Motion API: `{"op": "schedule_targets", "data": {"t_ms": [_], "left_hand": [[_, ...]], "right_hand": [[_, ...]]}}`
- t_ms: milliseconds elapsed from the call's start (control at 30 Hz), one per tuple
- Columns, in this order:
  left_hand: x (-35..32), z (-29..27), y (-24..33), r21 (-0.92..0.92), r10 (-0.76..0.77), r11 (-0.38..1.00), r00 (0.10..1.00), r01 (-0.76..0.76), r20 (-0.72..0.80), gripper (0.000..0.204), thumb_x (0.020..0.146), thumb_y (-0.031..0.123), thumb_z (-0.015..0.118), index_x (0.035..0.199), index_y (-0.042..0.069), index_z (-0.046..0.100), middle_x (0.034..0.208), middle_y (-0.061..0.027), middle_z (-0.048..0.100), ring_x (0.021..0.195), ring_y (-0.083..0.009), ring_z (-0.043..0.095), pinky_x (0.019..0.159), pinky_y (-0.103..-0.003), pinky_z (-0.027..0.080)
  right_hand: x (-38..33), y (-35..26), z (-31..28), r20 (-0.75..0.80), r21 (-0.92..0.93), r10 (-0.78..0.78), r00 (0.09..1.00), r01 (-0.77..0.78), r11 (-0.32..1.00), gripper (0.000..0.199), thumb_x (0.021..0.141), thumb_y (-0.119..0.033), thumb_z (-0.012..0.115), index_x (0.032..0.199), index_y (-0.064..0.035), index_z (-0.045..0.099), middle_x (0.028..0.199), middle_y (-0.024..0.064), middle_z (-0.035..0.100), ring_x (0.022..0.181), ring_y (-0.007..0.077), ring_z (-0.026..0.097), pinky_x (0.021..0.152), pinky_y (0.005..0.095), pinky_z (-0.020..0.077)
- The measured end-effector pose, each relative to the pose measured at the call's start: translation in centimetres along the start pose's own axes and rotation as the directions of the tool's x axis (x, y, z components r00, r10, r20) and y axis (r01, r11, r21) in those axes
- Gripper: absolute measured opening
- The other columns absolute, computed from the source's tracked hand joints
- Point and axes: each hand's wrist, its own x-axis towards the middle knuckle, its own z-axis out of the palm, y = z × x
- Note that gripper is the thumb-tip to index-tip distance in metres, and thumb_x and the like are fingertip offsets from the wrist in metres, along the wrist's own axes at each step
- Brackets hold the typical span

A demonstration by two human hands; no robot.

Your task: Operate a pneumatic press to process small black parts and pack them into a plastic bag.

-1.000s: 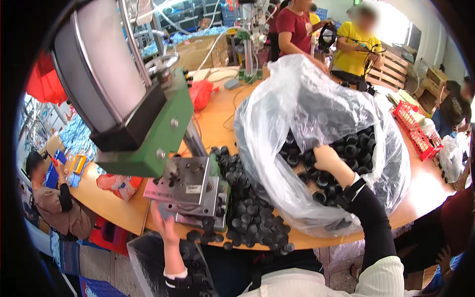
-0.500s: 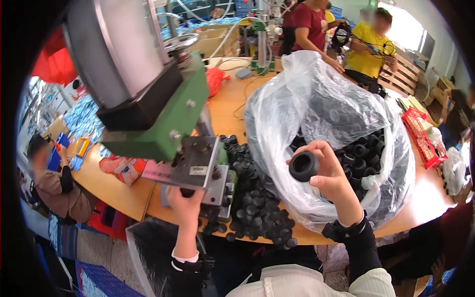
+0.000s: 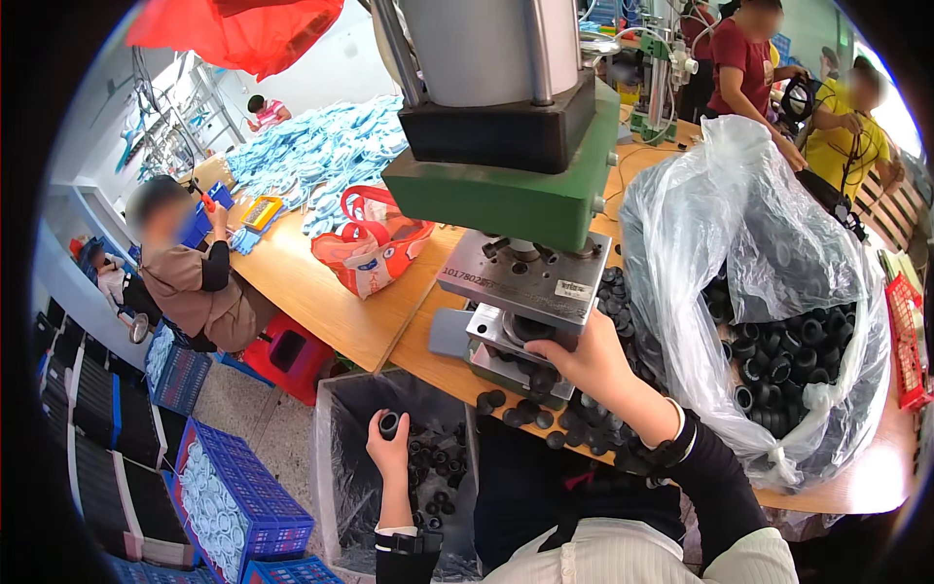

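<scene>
My left hand [image 3: 387,450] is closed on a small black rubber ring [image 3: 389,424], held over a bin [image 3: 333,487] lined with clear plastic. Similar black rubber parts [image 3: 438,462] lie inside that bin. My right hand [image 3: 595,365] reaches into the gap of a green bench press [image 3: 496,200]. Its thumb and fingers grip a black rubber cup [image 3: 528,329] between the upper metal plate [image 3: 525,277] and the lower block; the fingertips are partly hidden. Small black round pieces [image 3: 574,419] lie heaped around the press base.
A large clear plastic bag [image 3: 671,253] full of black rubber cups stands on the table at right. An orange-red bag [image 3: 370,258] lies left of the press. Blue crates [image 3: 248,496] stand on the floor at left. Co-workers sit at left and stand at far right.
My left hand has left the press and moved over the bin with a ring. My right hand has carried the cup from the plastic bag into the press. The view has turned left.
</scene>
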Motion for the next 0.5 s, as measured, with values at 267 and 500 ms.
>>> {"op": "schedule_targets", "data": {"t_ms": [267,500], "left_hand": [[5.1,5.8,3.9,0.046,0.561,0.815,0.808,-0.577,0.181,0.056,0.084,0.018,0.063,0.132,-0.001,0.042,0.137,-0.021,0.043,0.131,-0.0419,0.032,0.105,-0.045,0.03],[9.3,13.5,7.3,0.187,0.335,0.821,0.72,-0.54,0.608,0.039,0.078,0.005,0.059,0.116,0.005,0.057,0.124,-0.0162,0.053,0.122,-0.0339,0.043,0.099,-0.046,0.034]], "right_hand": [[1.4,-0.6,0.2,0.042,-0.035,-0.188,0.981,0.189,0.981,0.033,0.067,-0.006,0.073,0.099,-0.0037,0.064,0.091,0.0186,0.064,0.089,0.0376,0.059,0.075,0.0401,0.0493],[-5.6,1.9,-8.6,-0.072,-0.285,-0.211,0.975,0.182,0.941,0.062,0.077,-0.02,0.073,0.129,-0.0002,0.045,0.126,0.0213,0.051,0.112,0.035,0.054,0.09,0.0393,0.0455]]}}
